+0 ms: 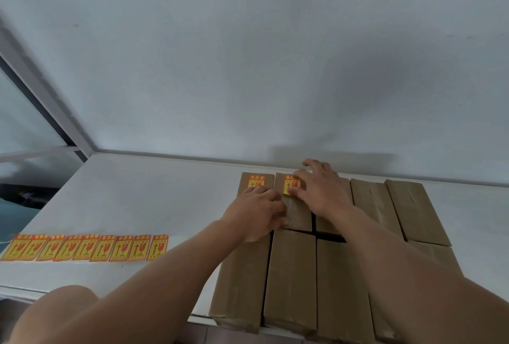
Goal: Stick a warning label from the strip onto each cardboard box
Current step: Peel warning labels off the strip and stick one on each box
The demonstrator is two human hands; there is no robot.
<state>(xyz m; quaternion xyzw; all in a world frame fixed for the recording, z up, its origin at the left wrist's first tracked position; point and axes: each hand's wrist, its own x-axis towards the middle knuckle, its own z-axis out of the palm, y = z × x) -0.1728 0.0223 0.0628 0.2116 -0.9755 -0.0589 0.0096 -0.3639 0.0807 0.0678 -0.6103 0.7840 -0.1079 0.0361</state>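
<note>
Several brown cardboard boxes [292, 275] lie in two rows on the white table [137, 195]. The far-left box [256, 178] carries a yellow and red warning label [256, 181]. The box beside it [296, 214] has a second label [289, 185] under the fingertips of my right hand [321, 189], which lies flat with fingers spread. My left hand [256, 213] rests on the near end of these two far boxes, fingers curled against the second one. A strip of several labels [88, 247] lies flat on the table at the left.
A white wall stands right behind the far boxes. A window frame [46, 101] runs at the left. The near boxes overhang the table's front edge [16, 290]. My knee [66, 305] shows below it.
</note>
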